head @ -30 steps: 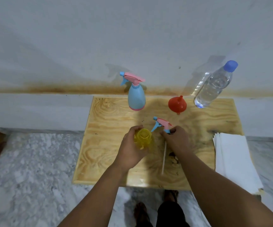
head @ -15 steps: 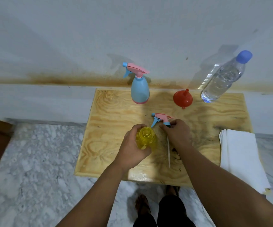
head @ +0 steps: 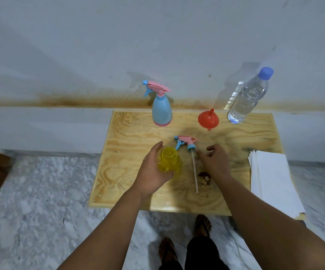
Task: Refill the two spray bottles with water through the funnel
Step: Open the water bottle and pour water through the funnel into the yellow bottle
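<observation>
Since the yellow spray bottle (head: 169, 161) has its top off and its mouth open to the ceiling, the left hand (head: 151, 172) is pretty clearly there to steady it: fingers and thumb curled round the body, a snug grip on the bottle near the middle of the wooden surface (head: 130, 137). Behind it, toward the wall, the blue spray bottle (head: 161, 110) stands upright with its pink trigger head on, so that one looks untouched so far.

Just right of the yellow bottle lies the removed spray head (head: 187, 143), on its side with the dip tube (head: 194, 172) running back toward the person. Parking it there keeps it off the floor and out of the pour path. The right hand (head: 214, 162) hovers just beside it, fingers loosely spread and holding nothing; hard to say from this angle whether a fingertip touches the collar.

Further back and right sits the red funnel (head: 208, 118), mouth down, spout up, well within reach, and beside it the capped water bottle (head: 247, 100), which seems to lean against the wall. Nothing stands between the free hand and the funnel, so that's probably the next grab. A stack of white paper towels (head: 270, 180) hangs off the right edge, likely for spills. A dark stain (head: 204, 178) marks the wood near the tube.
</observation>
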